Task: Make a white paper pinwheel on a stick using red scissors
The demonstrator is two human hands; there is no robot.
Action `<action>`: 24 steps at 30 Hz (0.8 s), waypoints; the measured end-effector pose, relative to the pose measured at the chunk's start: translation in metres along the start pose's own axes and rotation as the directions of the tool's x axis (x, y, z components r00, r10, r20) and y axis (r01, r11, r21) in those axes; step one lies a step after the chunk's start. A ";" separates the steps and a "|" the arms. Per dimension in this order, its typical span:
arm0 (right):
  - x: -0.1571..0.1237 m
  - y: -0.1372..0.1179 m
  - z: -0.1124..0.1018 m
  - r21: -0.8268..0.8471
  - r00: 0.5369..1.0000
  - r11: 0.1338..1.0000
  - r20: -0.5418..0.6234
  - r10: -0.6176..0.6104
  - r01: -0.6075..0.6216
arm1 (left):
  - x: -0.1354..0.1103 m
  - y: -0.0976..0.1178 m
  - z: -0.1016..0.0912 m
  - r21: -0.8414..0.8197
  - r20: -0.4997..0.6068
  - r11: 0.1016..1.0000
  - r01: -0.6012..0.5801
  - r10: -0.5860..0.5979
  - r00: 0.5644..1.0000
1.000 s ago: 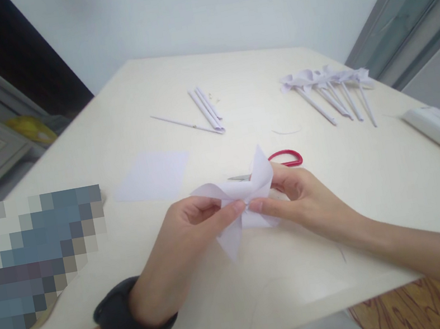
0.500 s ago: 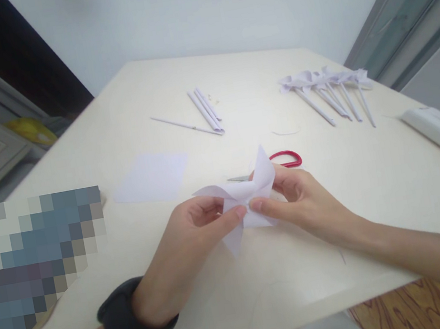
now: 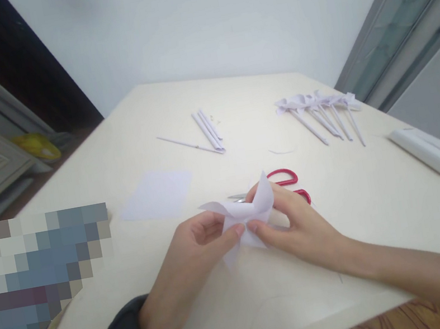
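Between my two hands is a white paper pinwheel [image 3: 240,210], its corners curled in toward the middle. My left hand [image 3: 200,247] pinches its left side, thumb on the centre and fingers behind the paper. My right hand [image 3: 293,219] grips the right side, its thumb also pressed close to the centre. Both thumb tips nearly meet there, and whatever lies under them is hidden. Just behind the paper lie red-handled scissors [image 3: 284,182], partly covered by my right hand. A flat white paper sheet [image 3: 157,193] rests on the table to the left.
Several finished paper pinwheels on sticks [image 3: 324,112] lie at the back right. Rolled paper tubes [image 3: 207,130] and a thin stick [image 3: 182,144] are at the middle back. A white packet [image 3: 431,153] sits at the right edge. A blurred-out object [image 3: 40,281] occupies the left.
The view has tilted up slightly, so everything on the table sits lower. Both hands keep their hold on the pinwheel; my right thumb has shifted a little, and more of the scissors shows.
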State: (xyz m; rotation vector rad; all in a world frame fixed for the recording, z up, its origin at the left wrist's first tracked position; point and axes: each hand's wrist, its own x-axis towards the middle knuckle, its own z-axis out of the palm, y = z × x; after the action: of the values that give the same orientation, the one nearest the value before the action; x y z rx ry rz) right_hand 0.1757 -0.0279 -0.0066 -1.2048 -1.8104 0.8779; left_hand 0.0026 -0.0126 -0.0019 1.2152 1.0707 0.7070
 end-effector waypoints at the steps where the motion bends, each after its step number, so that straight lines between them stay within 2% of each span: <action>1: 0.001 -0.001 -0.002 -0.011 1.000 1.000 0.013 -0.018 0.018 | 0.000 0.000 -0.001 0.012 0.025 1.000 -0.011 0.011 1.000; 3: 0.004 -0.003 -0.009 -0.012 0.997 0.999 0.071 -0.033 0.034 | 0.002 0.001 -0.003 0.037 0.048 0.999 -0.036 0.034 0.998; 5: 0.010 -0.005 -0.021 -0.012 0.991 1.000 0.134 -0.020 0.022 | 0.004 0.001 -0.005 0.049 0.019 0.997 -0.052 0.051 0.999; 8: 0.023 -0.002 -0.040 -0.051 0.997 0.998 0.071 0.036 -0.033 | 0.008 0.001 -0.006 0.077 -0.012 0.996 -0.034 0.035 0.999; 9: 0.029 0.000 -0.046 -0.079 0.999 0.996 0.023 0.036 -0.034 | 0.008 0.002 -0.006 0.087 -0.001 0.996 -0.025 0.026 1.000; 11: 0.045 0.009 -0.053 -0.214 1.000 0.977 0.005 0.021 -0.019 | 0.009 0.002 -0.007 0.108 0.055 0.994 -0.016 0.010 0.998; 12: 0.056 0.016 -0.056 -0.325 0.999 0.945 0.027 -0.020 0.028 | 0.009 0.002 -0.008 0.116 0.075 0.993 -0.019 0.010 0.997; 17: 0.136 0.055 -0.057 -0.503 0.996 0.860 0.032 -0.079 0.084 | 0.012 -0.006 -0.008 0.084 0.038 0.995 -0.048 0.045 0.998; 21: 0.208 0.077 -0.051 -0.605 0.994 0.788 0.043 -0.105 0.109 | 0.017 -0.015 -0.009 0.021 0.063 0.998 -0.052 0.050 0.997; 24: 0.240 0.086 -0.044 -0.644 0.992 0.755 0.065 -0.108 0.124 | 0.020 -0.019 -0.012 0.024 0.062 0.999 -0.029 0.027 0.998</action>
State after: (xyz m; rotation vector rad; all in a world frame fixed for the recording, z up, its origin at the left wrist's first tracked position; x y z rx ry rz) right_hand 0.1892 0.2308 -0.0064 -1.4681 -2.2739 0.1657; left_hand -0.0033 0.0050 -0.0252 1.2680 1.0159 0.6747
